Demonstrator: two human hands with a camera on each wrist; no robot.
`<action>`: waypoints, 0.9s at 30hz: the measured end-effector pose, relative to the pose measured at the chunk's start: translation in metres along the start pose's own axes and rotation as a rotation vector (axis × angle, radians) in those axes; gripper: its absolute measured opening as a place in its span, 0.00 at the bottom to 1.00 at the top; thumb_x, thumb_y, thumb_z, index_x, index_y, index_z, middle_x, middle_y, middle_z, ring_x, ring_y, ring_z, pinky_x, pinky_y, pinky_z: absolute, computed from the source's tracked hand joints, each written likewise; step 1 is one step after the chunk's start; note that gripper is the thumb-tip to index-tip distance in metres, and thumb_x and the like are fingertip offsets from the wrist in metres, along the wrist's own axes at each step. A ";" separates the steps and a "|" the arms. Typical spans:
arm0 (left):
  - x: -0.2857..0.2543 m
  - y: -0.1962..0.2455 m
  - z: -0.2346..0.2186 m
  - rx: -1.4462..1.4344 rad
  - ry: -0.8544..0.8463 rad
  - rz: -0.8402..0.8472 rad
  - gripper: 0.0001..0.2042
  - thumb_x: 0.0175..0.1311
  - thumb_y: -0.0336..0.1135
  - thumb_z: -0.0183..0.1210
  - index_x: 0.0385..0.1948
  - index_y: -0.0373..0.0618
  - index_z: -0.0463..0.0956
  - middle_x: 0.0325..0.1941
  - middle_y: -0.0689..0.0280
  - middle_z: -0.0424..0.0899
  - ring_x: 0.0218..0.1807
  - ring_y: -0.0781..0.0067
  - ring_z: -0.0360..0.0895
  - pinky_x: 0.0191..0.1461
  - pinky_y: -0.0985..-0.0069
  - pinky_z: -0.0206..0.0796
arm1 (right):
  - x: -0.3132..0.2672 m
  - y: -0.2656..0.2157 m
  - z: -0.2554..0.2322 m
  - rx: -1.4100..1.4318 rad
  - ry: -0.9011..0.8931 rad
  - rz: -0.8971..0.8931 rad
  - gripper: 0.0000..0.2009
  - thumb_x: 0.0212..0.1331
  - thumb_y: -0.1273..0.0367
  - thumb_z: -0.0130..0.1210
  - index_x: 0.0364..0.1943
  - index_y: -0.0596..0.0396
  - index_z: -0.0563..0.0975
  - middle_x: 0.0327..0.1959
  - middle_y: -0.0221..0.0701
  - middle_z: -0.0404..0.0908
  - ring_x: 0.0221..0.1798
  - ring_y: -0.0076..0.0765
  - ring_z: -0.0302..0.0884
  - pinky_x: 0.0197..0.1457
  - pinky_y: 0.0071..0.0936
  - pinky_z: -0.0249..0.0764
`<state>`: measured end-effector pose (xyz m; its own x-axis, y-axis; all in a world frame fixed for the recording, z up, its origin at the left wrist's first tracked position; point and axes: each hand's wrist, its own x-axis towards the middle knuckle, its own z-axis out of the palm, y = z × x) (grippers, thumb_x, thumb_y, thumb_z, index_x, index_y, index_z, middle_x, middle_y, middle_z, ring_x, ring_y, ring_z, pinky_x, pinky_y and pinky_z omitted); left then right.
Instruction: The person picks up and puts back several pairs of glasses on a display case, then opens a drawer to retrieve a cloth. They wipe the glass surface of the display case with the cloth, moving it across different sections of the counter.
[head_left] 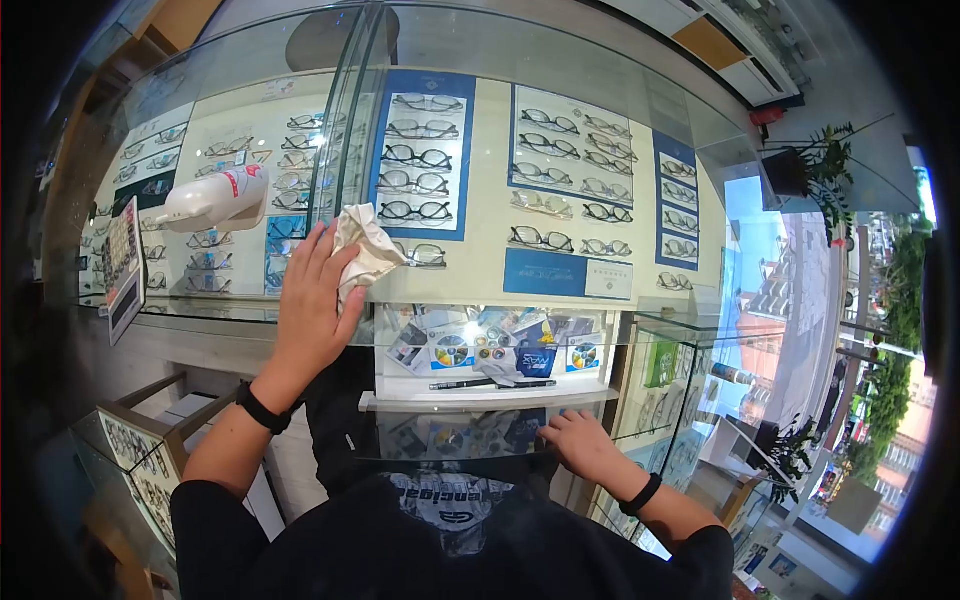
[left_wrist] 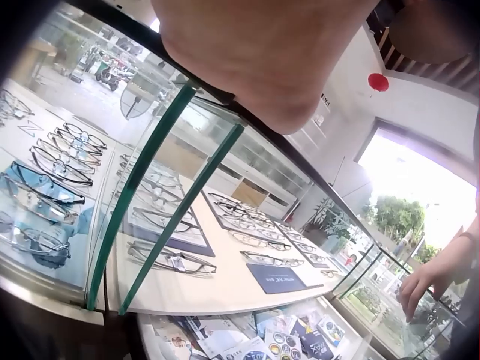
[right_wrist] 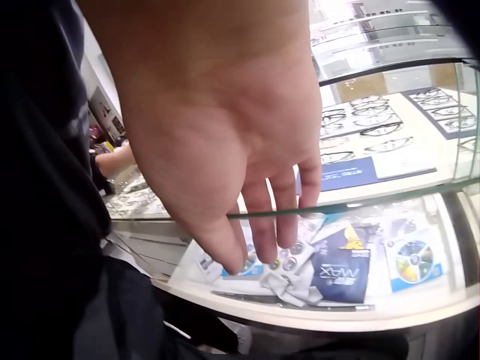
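My left hand (head_left: 310, 310) lies on the glass top (head_left: 560, 70) of an eyewear display case, fingers stretched forward. A bunched white cloth (head_left: 368, 248) is pinched between its thumb and forefinger and rests on the glass. In the left wrist view only the underside of that hand (left_wrist: 277, 52) shows above the glass. My right hand (head_left: 580, 440) rests with relaxed fingers on the near edge of the lower front glass pane (right_wrist: 390, 199) and holds nothing. The right wrist view shows its fingertips (right_wrist: 262, 240) touching that edge.
A white spray bottle (head_left: 215, 198) lies on the glass to the left of my left hand. Rows of eyeglass frames (head_left: 420, 160) fill the case, with lens brochures (head_left: 490, 345) on the shelf below. A standing sign (head_left: 122, 262) is at the left and a potted plant (head_left: 810, 165) at the right.
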<state>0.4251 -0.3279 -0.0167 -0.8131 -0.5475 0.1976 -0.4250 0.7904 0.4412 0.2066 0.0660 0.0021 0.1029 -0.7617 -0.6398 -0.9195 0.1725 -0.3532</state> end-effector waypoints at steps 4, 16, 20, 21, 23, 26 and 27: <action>-0.002 -0.001 -0.002 -0.076 0.056 -0.001 0.17 0.62 0.32 0.60 0.53 0.42 0.75 0.71 0.50 0.71 0.74 0.40 0.63 0.75 0.49 0.55 | -0.012 -0.003 0.006 0.003 0.151 0.088 0.17 0.51 0.71 0.63 0.48 0.48 0.79 0.44 0.31 0.76 0.53 0.41 0.74 0.57 0.39 0.68; -0.031 0.006 -0.057 -0.522 0.118 -0.362 0.11 0.58 0.22 0.59 0.44 0.40 0.76 0.42 0.57 0.80 0.44 0.60 0.79 0.54 0.72 0.70 | -0.029 -0.001 -0.026 -0.083 0.456 0.280 0.54 0.35 0.56 0.80 0.72 0.45 0.63 0.70 0.43 0.63 0.75 0.52 0.57 0.73 0.50 0.58; -0.048 0.007 -0.087 -0.672 0.192 -0.390 0.18 0.57 0.21 0.58 0.50 0.40 0.72 0.42 0.61 0.78 0.44 0.67 0.77 0.53 0.74 0.69 | -0.022 0.002 -0.039 -0.112 0.492 0.332 0.59 0.34 0.55 0.81 0.76 0.45 0.57 0.74 0.43 0.59 0.78 0.55 0.54 0.76 0.51 0.56; -0.052 0.008 -0.094 -0.674 0.159 -0.416 0.21 0.56 0.20 0.58 0.53 0.41 0.69 0.43 0.62 0.78 0.45 0.69 0.77 0.54 0.74 0.69 | -0.018 0.005 -0.041 -0.123 0.510 0.359 0.59 0.35 0.55 0.81 0.77 0.46 0.56 0.75 0.44 0.58 0.78 0.55 0.53 0.76 0.51 0.56; -0.056 0.011 -0.107 -0.670 0.139 -0.437 0.24 0.55 0.20 0.58 0.56 0.41 0.67 0.44 0.63 0.78 0.46 0.71 0.76 0.55 0.75 0.68 | -0.012 0.006 -0.051 -0.139 0.520 0.409 0.60 0.37 0.54 0.80 0.78 0.48 0.55 0.77 0.44 0.55 0.79 0.55 0.52 0.78 0.51 0.54; -0.057 0.018 -0.117 -0.782 0.112 -0.446 0.25 0.57 0.20 0.58 0.58 0.42 0.65 0.46 0.63 0.78 0.48 0.74 0.76 0.56 0.76 0.68 | 0.001 0.012 -0.061 -0.173 0.571 0.441 0.59 0.38 0.54 0.80 0.78 0.48 0.55 0.78 0.44 0.55 0.79 0.55 0.52 0.79 0.49 0.54; -0.056 0.020 -0.119 -0.875 0.084 -0.466 0.24 0.58 0.20 0.59 0.58 0.43 0.65 0.47 0.63 0.78 0.49 0.75 0.76 0.56 0.76 0.68 | 0.005 0.015 -0.063 -0.176 0.592 0.443 0.59 0.38 0.54 0.79 0.77 0.48 0.55 0.78 0.44 0.55 0.79 0.55 0.52 0.79 0.48 0.53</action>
<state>0.5092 -0.3137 0.0853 -0.5945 -0.7962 -0.1128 -0.2237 0.0290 0.9742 0.1695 0.0250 0.0368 -0.4655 -0.8608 -0.2058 -0.8793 0.4762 -0.0029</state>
